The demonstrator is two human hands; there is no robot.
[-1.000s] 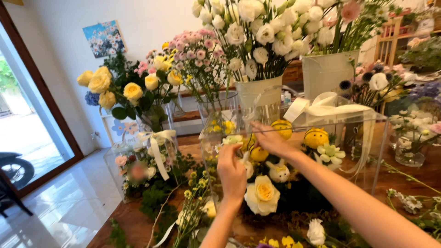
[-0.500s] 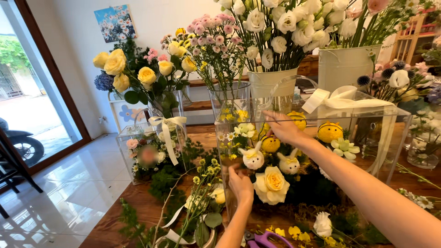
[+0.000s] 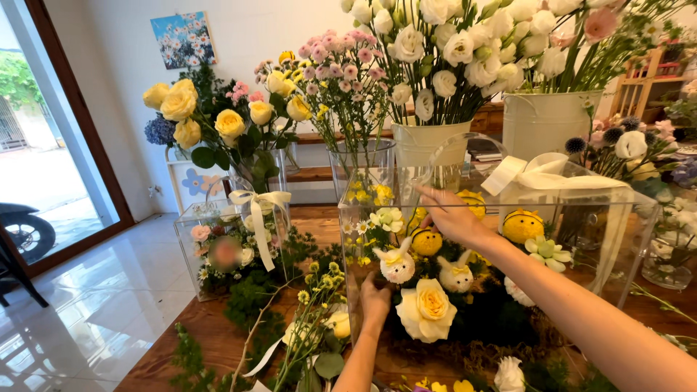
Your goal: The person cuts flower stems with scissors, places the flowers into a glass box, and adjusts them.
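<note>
The work in hand is a flower arrangement inside a clear box (image 3: 501, 239) at centre-right of the frame, on a wooden surface (image 3: 210, 341).

Status: the box already holds a large cream-yellow rose (image 3: 427, 310), two small white bunny figures (image 3: 396, 263), round yellow chick-like figures (image 3: 524, 226) and dark green filler. A white ribbon bow (image 3: 541, 170) sits on the box's top right. The arrangement looks largely filled. What remains appears to be fine placing near the upper middle.

Right hand (image 3: 454, 214): reaches in from the lower right, over the front wall. Its grip is narrow, fingers pinched near a small yellow bloom (image 3: 427, 241); whether it holds a stem, I cannot tell.

Left hand (image 3: 375, 299): at lower centre, pressed against the box's front left corner, steadying it. Its grip is hidden behind the hand.

Clearances: tight. Glass vases (image 3: 363, 163) and cream buckets (image 3: 548, 120) crowd the upper frame just behind the box. A smaller clear box (image 3: 232, 250) stands to the left, and loose stems (image 3: 312, 319) lie near the bottom edge. Open floor shows only at far left.
</note>
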